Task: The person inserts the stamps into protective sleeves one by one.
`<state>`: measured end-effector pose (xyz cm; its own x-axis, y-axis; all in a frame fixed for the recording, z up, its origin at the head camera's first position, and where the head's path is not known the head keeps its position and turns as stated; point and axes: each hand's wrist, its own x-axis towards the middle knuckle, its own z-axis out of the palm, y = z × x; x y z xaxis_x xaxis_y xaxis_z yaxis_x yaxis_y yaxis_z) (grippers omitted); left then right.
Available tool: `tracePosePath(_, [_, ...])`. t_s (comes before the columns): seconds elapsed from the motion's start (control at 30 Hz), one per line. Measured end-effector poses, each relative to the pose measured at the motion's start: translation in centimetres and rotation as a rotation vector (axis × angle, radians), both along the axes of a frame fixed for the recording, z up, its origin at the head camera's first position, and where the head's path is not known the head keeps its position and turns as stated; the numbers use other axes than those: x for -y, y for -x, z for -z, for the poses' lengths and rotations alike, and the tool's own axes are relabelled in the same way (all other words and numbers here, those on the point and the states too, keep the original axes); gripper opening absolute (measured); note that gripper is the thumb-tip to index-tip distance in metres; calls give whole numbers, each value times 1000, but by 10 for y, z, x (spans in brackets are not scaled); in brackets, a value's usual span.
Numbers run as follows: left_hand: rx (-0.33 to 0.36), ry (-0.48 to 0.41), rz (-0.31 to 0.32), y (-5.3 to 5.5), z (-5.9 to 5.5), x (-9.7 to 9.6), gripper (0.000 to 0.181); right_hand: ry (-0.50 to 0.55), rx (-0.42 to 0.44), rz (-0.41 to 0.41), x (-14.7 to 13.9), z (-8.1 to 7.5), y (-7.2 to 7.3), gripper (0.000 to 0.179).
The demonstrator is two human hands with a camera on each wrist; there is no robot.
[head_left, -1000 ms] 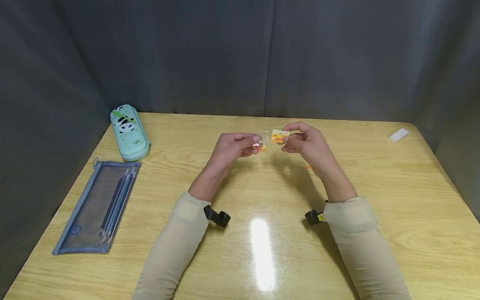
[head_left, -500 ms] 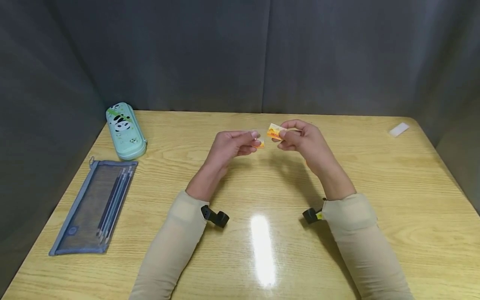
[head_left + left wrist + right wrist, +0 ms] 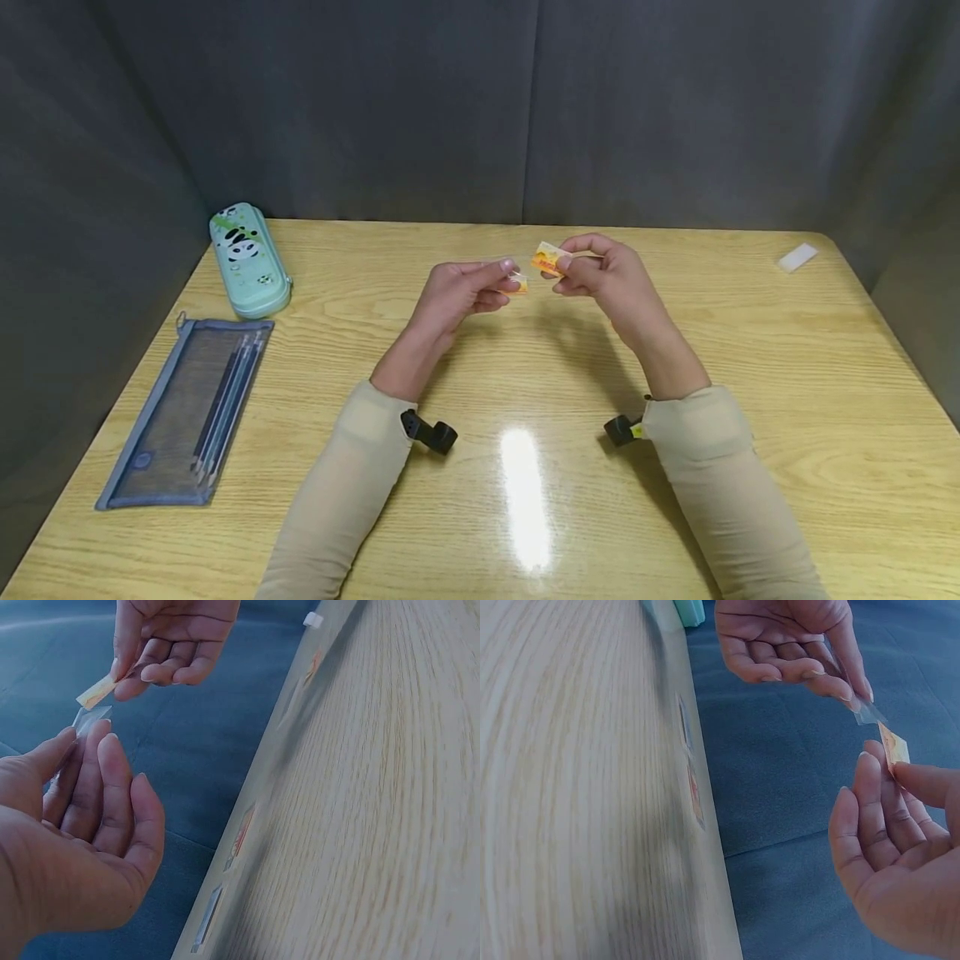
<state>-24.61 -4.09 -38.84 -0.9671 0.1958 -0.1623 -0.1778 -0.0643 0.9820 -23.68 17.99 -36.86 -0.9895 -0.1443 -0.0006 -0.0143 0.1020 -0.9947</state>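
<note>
My left hand pinches a clear, folded piece of plastic between thumb and fingertips. Opposite it, my right hand holds a small orange-and-white printed piece between thumb and forefinger. Both wrist views show the printed piece's end close to the tip of the clear plastic, the hands raised above the table. Another orange printed piece shows just below the left fingertips in the head view. In the left wrist view, an orange-red piece and a bluish, shiny strip lie on the tabletop.
At the far left stands a mint-green panda pencil case. Nearer lies a blue mesh zip pouch with several pencils inside. A small white block sits near the back right corner of the wooden table. Dark curtains hang behind.
The right hand has drawn the printed piece slightly up and left and tilted it. Less of the clear plastic shows between the hands. The head view has shifted slightly.
</note>
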Motion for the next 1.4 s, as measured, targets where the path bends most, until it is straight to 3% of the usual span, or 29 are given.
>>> tracePosePath(0.13, [-9, 3, -10, -1, -1, -1, 29, -34, 11, -5, 1, 0, 0, 18])
tracePosePath(0.33, [-32, 0, -21, -2, -3, -2, 31, -105, 3, -74, -3, -2, -2, 23])
tracePosePath(0.97, [-38, 12, -48, -3, -5, 2, 29, -202, 16, -124, -1, -5, -2, 23])
tracePosePath(1.2, [-81, 25, -59, -3, -4, -1, 32, -260, 38, -126, -2, -4, -2, 26])
tracePosePath(1.4, [-139, 43, -67, -5, -4, -3, 28, -249, 56, -138, -3, -3, -2, 26])
